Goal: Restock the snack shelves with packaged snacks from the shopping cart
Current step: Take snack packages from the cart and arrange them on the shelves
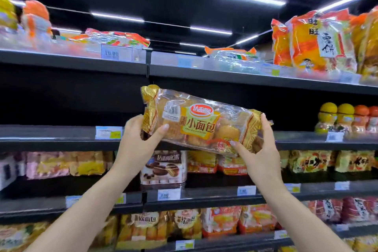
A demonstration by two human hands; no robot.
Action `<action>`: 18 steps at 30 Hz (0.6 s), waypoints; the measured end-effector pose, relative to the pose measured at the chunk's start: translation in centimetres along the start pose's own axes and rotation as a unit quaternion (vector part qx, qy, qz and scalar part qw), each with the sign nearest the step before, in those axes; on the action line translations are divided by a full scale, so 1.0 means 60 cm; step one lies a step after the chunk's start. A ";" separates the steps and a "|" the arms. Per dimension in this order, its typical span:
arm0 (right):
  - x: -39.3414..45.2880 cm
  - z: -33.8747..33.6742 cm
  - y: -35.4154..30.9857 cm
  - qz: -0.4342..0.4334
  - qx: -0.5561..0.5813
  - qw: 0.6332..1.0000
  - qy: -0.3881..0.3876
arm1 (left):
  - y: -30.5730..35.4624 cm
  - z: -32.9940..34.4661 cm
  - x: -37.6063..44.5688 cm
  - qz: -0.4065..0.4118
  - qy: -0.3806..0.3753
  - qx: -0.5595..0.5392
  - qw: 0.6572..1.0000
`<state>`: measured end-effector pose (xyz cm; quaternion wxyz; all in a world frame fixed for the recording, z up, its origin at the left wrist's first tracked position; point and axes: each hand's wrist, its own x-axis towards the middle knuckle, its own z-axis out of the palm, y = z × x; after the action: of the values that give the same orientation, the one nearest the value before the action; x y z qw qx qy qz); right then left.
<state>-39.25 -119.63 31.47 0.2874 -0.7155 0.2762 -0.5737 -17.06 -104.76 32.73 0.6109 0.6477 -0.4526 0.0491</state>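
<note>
With left hand [139, 139] and right hand [259, 149] gripping the bread bag [200, 122] ends, level it, then slide it onto the bare shelf [61, 139].

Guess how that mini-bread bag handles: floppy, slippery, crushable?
The mini-bread bag probably flexes little: it spans between the left hand and the right hand without visibly sagging. Its glossy clear film looks slippery, hence likely the grip at both ends. The soft-looking rolls inside would probably crush if squeezed. It seems light for its size.
</note>
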 end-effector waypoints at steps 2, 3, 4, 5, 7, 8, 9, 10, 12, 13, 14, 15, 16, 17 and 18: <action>0.026 0.024 0.015 -0.009 -0.011 1.000 0.010 | -0.012 0.005 0.032 0.013 0.008 0.005 1.000; 0.039 0.035 0.021 -0.016 -0.016 1.000 0.014 | -0.018 0.008 0.048 0.015 0.009 0.001 1.000; 0.052 0.046 0.026 -0.021 -0.019 0.999 0.018 | -0.025 0.012 0.063 0.014 0.008 -0.001 1.000; 0.065 0.056 0.032 -0.025 -0.021 0.999 0.023 | -0.031 0.017 0.078 0.011 0.004 -0.001 1.000; 0.088 0.073 0.044 -0.033 -0.026 0.999 0.032 | -0.042 0.025 0.104 0.007 -0.005 0.002 1.000; 0.098 0.082 0.051 -0.036 -0.030 0.998 0.034 | -0.046 0.028 0.114 0.009 -0.013 0.006 1.000; 0.109 0.091 0.058 -0.037 -0.032 0.998 0.035 | -0.051 0.031 0.124 0.011 -0.021 0.011 1.000; 0.119 0.101 0.064 -0.036 -0.031 0.998 0.034 | -0.056 0.034 0.133 0.012 -0.027 0.019 0.999; 0.140 0.119 0.076 -0.042 -0.035 0.998 0.033 | -0.069 0.040 0.152 0.012 -0.032 0.036 0.999; 0.151 0.127 0.082 -0.045 -0.041 0.998 0.030 | -0.076 0.044 0.162 0.008 -0.031 0.046 0.998; 0.163 0.134 0.088 -0.045 -0.049 0.997 0.024 | -0.081 0.049 0.172 0.002 -0.028 0.059 0.998; 0.175 0.141 0.093 -0.044 -0.058 0.997 0.017 | -0.086 0.054 0.183 -0.007 -0.024 0.075 0.997; 0.188 0.147 0.099 -0.041 -0.065 0.997 0.009 | -0.091 0.059 0.191 -0.016 -0.021 0.092 0.995; 0.201 0.153 0.105 -0.037 -0.072 0.997 -0.001 | -0.094 0.065 0.200 -0.023 -0.015 0.105 0.994; 0.214 0.158 0.111 -0.029 -0.084 0.996 -0.013 | -0.099 0.070 0.207 -0.029 -0.008 0.116 0.993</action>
<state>-27.96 -132.59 33.45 0.2132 -0.7524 0.2982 -0.5473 -8.02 -115.75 34.93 0.5294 0.7273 -0.4297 0.0782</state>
